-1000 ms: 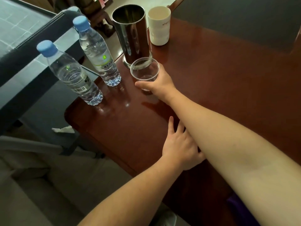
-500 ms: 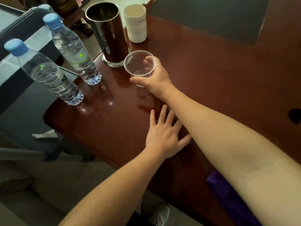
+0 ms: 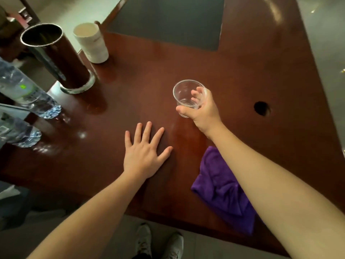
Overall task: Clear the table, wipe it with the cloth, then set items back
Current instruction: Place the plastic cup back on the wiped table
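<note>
Holding a clear plastic cup [image 3: 188,99], the right hand [image 3: 202,114] has thumb on the near wall and fingers wrapped round the far side, so the grip is clamped on the cup. The cup stands upright with its mouth open upward; its inside looks empty (whether its base touches the tabletop [image 3: 242,75] cannot be told). The left hand [image 3: 144,155] lies flat on the tabletop, palm down, fingers straight and spread, holding nothing.

A purple cloth [image 3: 222,189] lies crumpled on the tabletop near the front edge, partly hidden under the right forearm.

Containers along the left side:
- A tall dark metal cylinder [image 3: 56,57] stands upright on a round base, open at the top; its interior is dark and its contents cannot be made out.
- A white cup [image 3: 92,43] stands just beside the cylinder, toward the far edge, open at the top; its inside shows pale, and any content cannot be told.
- Two clear water bottles [image 3: 28,92] stand at the left edge, cut off by the frame, with clear water visible inside; the farther one carries a label with a green mark.

A dark inset panel [image 3: 168,21] occupies the far middle of the tabletop, and a round hole [image 3: 261,108] sits to the right of the held cup. Two light shoes [image 3: 158,240] show on the floor below the front edge.
</note>
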### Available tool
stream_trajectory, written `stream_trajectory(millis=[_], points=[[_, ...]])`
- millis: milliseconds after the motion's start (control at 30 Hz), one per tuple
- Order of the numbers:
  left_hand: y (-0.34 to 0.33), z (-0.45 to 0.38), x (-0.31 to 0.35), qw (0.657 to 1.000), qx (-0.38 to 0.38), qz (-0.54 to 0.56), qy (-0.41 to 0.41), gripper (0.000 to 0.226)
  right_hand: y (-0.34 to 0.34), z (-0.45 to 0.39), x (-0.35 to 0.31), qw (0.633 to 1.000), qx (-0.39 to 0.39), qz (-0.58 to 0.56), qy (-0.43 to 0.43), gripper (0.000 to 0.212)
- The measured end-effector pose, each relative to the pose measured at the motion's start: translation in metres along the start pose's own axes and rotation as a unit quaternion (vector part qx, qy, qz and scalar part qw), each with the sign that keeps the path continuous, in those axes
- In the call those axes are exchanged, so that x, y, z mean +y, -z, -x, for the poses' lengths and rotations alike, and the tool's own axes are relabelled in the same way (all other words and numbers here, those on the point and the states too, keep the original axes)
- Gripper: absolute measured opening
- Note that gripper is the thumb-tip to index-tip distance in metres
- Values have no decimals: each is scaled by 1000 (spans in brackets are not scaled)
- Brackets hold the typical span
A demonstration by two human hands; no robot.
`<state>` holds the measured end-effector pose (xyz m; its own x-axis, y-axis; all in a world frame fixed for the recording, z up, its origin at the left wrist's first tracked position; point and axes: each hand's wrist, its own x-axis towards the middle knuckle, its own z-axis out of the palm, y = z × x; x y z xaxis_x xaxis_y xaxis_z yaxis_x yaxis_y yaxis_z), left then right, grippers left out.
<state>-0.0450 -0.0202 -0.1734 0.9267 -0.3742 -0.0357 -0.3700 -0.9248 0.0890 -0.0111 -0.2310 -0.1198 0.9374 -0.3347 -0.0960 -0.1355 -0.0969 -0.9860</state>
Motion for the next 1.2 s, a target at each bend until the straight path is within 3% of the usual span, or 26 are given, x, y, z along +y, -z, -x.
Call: stream_trajectory(millis=[367,533,933,1200], points=[[4,0,-1,1000,-27,-3,-1,77,104,70,29,997,75,-1,-29,93],[6,0,0,999,-33,-2,2,76,108,86,39,996,82,20,-39,103],[3,1,-1,1000,-25,-3,1,77,104,92,45,995,92,34,-36,95],[4,-2,0,999,-48,-21,2,81,111,94,43,994,70,51,-63,104]])
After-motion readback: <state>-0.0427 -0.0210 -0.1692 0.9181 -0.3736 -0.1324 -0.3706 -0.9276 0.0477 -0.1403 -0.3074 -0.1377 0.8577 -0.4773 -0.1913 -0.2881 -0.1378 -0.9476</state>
